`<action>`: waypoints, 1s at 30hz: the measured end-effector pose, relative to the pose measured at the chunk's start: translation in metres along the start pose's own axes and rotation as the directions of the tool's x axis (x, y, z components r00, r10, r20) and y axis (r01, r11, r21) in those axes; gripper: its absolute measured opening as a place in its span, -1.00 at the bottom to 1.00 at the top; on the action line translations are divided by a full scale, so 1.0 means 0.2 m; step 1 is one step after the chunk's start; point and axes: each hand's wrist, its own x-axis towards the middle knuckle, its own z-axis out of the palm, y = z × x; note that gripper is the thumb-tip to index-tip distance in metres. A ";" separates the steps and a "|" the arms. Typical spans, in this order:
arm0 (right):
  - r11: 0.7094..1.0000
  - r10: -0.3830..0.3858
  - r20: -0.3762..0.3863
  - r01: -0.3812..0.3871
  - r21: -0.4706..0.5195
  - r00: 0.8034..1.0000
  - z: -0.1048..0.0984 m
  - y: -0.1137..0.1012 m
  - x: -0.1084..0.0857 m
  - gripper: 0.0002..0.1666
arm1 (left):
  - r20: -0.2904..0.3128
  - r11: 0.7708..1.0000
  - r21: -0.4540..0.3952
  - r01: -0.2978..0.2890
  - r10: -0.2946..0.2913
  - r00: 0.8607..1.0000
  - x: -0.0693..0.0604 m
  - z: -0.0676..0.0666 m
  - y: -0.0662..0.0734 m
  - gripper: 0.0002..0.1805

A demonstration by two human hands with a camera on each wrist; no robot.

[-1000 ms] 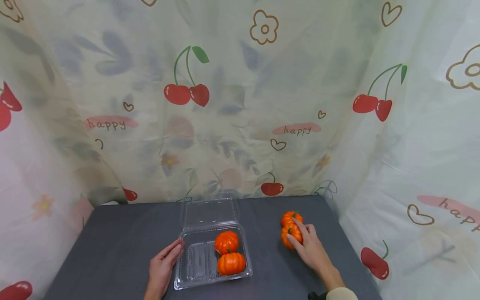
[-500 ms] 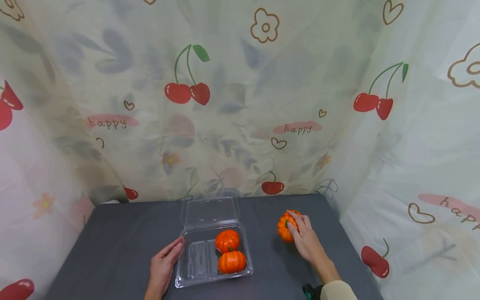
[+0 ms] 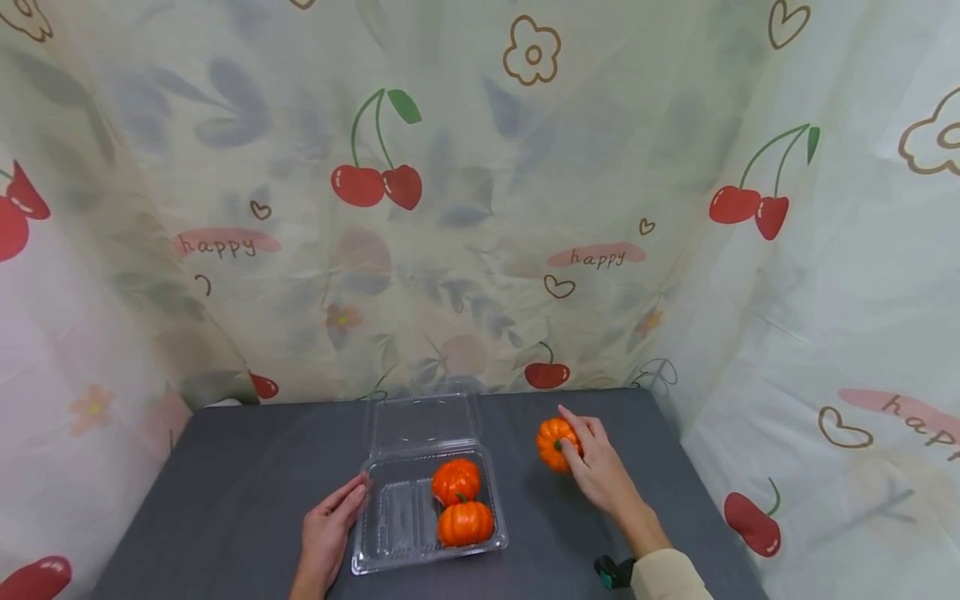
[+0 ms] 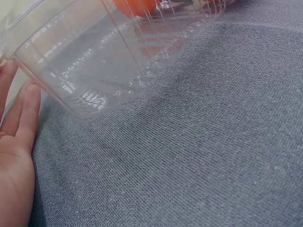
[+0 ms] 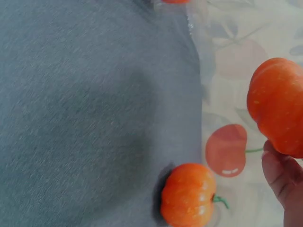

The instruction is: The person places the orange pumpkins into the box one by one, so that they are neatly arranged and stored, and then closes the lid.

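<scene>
Head view: the held pumpkin (image 3: 551,450) lies at two o'clock from the clear box (image 3: 400,525), in the grasp of the right hand (image 3: 600,472), whose thumb and fingers are curled over its right side, parted by its width. Its green stem faces up towards the camera, beside the thumb, and the ribs spread outwards around it. In the right wrist view the held pumpkin is cut by the frame edge; its long axis seems to lean from eleven to five o'clock, though the cropping makes this uncertain. At seven to eight o'clock from it, the loose pumpkin (image 5: 186,195) sits on the grey table (image 3: 247,492), stem pointing between three and four o'clock, broad axis running twelve to six.

The clear box stands open, its lid (image 3: 423,423) hinged back at twelve o'clock. Two pumpkins fill its three o'clock side: the rear pumpkin (image 3: 456,479) and, touching it at six o'clock, the front pumpkin (image 3: 465,527), stem upward, long axis nine to three. The left hand (image 3: 327,531) has its fingers extended, tips against the box wall at ten o'clock.
</scene>
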 end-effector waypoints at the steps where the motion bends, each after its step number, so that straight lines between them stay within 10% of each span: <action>1: 1.000 -0.007 -0.001 0.007 0.003 1.000 0.00 -0.01 0.00 -0.34 | -0.001 1.000 -0.003 0.000 0.000 1.000 0.00 0.00 0.00 -0.41; 30: 0.979 -0.143 0.000 0.141 0.149 0.990 0.06 -0.23 0.10 -0.32 | 0.021 0.999 -0.005 0.053 -0.052 0.998 -0.01 0.00 0.03 -0.30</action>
